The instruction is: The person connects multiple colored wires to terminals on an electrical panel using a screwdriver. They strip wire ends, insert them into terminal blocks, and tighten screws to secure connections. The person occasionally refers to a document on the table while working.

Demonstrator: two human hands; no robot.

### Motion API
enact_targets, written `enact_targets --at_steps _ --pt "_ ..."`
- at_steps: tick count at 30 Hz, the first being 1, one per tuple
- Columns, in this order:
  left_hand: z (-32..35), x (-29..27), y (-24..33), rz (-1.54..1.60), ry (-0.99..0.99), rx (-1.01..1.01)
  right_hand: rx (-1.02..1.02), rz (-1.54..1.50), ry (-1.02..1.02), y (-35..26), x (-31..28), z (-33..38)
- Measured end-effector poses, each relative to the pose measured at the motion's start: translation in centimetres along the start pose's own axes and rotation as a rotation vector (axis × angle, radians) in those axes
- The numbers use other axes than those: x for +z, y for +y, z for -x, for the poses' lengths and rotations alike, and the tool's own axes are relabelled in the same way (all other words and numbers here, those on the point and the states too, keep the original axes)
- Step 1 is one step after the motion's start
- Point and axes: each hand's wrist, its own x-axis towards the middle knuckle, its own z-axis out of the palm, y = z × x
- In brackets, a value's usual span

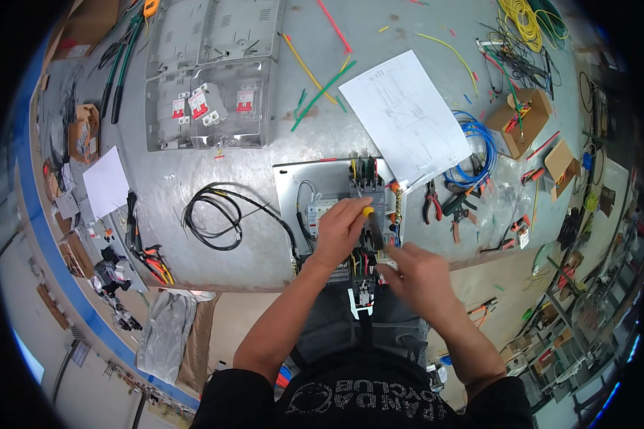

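A metal mounting panel (288, 187) with electrical parts lies at the table's near edge. My left hand (340, 230) reaches over it, thumb and fingers closed around the front of a screwdriver (375, 232) with a dark handle and yellow collar. The shaft points away from me, toward a dark grey contactor-like device (368, 187) with several wires at its top; the tip's exact contact is hard to see. By the handle's near end is my right hand (421, 280), thumb and index finger apart, other fingers curled. Below, a small terminal device (365, 286) with coloured wires sits near my body.
A paper sheet with a drawing (408, 118) overlaps the panel's far right corner. To the right lie a blue wire coil (488, 154), pliers (432, 201) and a cardboard box (529, 132). Black cable (215, 214) loops at left; clear-covered breaker boxes (211, 107) stand behind.
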Motion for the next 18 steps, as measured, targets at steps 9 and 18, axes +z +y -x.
enact_targets --at_steps 9,18 --pt "-0.2 0.8 -1.0 -0.022 -0.068 -0.065 -0.249 0.229 -0.153 -1.7 -2.9 -6.6" --pt "-0.7 0.7 -1.2 0.008 -0.006 -0.034 0.002 0.284 -0.103 0.5 -4.8 -5.3"
